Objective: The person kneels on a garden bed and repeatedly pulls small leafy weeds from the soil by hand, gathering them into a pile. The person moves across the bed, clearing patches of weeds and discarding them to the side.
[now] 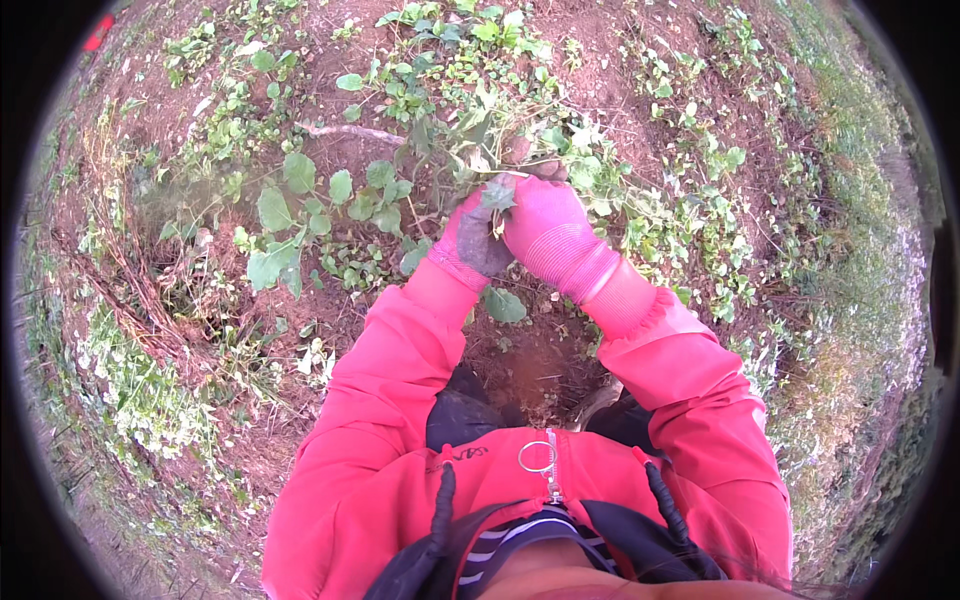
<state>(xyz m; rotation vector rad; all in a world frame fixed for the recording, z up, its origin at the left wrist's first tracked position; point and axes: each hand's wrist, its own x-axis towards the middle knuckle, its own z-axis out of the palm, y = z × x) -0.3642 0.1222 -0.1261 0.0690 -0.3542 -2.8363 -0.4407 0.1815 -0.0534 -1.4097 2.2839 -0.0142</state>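
Observation:
Both my hands wear pink knit gloves with soiled grey palms, and they meet in front of me over the weedy ground. My left hand [475, 238] is closed around a bunch of leafy green plants [471, 133], whose stems and wilted leaves stick out beyond the fingers. Pressed against it, my right hand [546, 217] has its back towards me and its fingers curled into the same bunch. Dirt-brown fingertips show at its far side. A single lobed leaf [498, 196] lies across the left glove. The stem ends inside the grip are hidden.
Broad-leaved plants [276, 210] grow left of my hands. A pale root or stick [352, 133] lies on the reddish soil [330, 169]. Dry brown stalks [142, 300] are heaped at the left, near white-flowered plants [154, 397]. Grass [847, 247] lines the right side.

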